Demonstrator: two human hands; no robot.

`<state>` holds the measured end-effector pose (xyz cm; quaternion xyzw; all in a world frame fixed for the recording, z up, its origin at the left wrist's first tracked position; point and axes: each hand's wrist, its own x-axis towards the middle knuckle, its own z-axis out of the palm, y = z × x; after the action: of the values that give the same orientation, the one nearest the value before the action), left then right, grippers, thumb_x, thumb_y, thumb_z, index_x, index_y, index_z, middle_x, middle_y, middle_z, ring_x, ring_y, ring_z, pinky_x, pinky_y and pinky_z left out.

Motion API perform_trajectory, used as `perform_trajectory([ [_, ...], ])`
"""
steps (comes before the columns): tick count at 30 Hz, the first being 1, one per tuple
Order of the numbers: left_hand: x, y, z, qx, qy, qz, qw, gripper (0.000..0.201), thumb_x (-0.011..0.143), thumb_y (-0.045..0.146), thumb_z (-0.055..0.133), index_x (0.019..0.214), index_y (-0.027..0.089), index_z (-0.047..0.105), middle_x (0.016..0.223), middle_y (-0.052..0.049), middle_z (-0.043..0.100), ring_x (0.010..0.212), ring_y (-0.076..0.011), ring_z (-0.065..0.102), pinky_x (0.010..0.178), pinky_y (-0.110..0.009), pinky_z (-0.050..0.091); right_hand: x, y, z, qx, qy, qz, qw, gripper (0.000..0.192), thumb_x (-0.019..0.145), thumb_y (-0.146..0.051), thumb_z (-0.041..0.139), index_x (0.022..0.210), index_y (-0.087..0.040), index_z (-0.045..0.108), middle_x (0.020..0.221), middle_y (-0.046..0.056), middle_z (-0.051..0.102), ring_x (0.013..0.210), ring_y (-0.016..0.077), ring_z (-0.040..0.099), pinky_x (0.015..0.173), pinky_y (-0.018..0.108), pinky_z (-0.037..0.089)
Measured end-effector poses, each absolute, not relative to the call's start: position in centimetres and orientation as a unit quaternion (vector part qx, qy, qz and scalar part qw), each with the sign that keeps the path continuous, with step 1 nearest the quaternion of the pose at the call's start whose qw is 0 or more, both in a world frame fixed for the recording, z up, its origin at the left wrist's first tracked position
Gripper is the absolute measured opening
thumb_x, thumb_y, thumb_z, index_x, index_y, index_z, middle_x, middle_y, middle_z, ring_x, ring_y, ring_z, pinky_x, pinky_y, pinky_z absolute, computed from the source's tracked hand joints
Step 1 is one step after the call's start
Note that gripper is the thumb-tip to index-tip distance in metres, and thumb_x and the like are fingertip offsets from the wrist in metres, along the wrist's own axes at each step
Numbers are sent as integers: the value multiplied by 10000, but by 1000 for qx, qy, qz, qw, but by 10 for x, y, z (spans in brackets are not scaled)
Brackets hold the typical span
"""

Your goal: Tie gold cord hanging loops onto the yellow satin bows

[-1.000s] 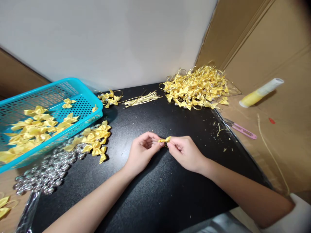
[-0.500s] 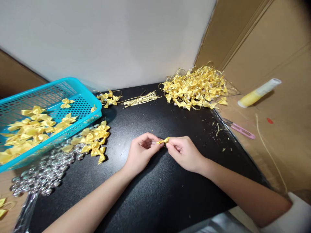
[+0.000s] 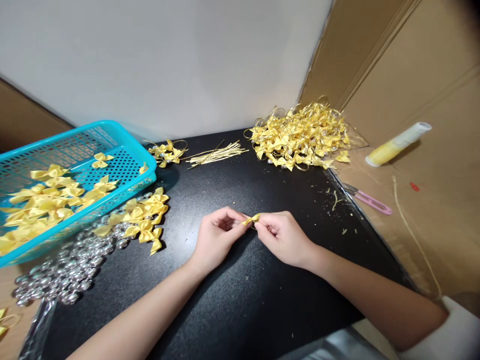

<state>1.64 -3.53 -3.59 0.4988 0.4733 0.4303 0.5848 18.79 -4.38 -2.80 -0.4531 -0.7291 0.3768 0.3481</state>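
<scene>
A small yellow ribbon bow [image 3: 251,219] is held between both hands above the black tabletop [image 3: 240,290]. My left hand [image 3: 217,237] pinches its left side between thumb and fingers. From the right, my right hand [image 3: 283,235] has its fingers curled closed on the bow's other end. A thin bit of gold cord shows just under the bow; how it runs behind the fingers is hidden. To the left of my left hand lie several loose yellow bows [image 3: 144,220], partly on a heap of silver bells [image 3: 71,270].
A blue plastic basket [image 3: 135,184] holding yellow bows stands at the left. Gold cord pieces [image 3: 217,154] lie at the back, beside a small group of bows [image 3: 167,152]. A large pile of bows with cords [image 3: 300,135] is back right, near a pink-handled cutter [image 3: 373,202] and a tube [image 3: 397,145].
Both hands keep their grip on the bow, with barely any finger movement. The whole view has shifted very slightly.
</scene>
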Motion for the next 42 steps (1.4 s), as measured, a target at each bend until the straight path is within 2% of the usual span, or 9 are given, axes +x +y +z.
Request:
perform_trajectory([
  [17, 23, -41, -33, 453, 456, 463, 611, 233, 653, 277, 821, 633, 170, 614, 735, -43, 755, 731, -187, 717, 719, -313, 581, 177, -57, -39, -444, -760, 207, 426, 296, 865, -99, 419, 613, -219, 318, 539, -39, 406, 472, 90, 369, 478, 240, 304],
  [23, 24, -40, -34, 419, 447, 472, 633, 213, 656, 198, 819, 635, 165, 610, 732, -15, 754, 691, -137, 702, 701, -252, 562, 177, -56, -38, -443, -763, 200, 426, 307, 869, -98, 413, 618, -223, 287, 534, -42, 383, 467, 89, 363, 474, 240, 301],
  [42, 23, -39, -36, 416, 431, 489, 634, 190, 681, 165, 806, 643, 155, 620, 764, -7, 762, 721, -115, 702, 727, -220, 549, 176, -55, -42, -434, -749, 218, 451, 319, 865, -103, 445, 620, -217, 277, 548, -59, 329, 465, 73, 331, 468, 225, 271],
])
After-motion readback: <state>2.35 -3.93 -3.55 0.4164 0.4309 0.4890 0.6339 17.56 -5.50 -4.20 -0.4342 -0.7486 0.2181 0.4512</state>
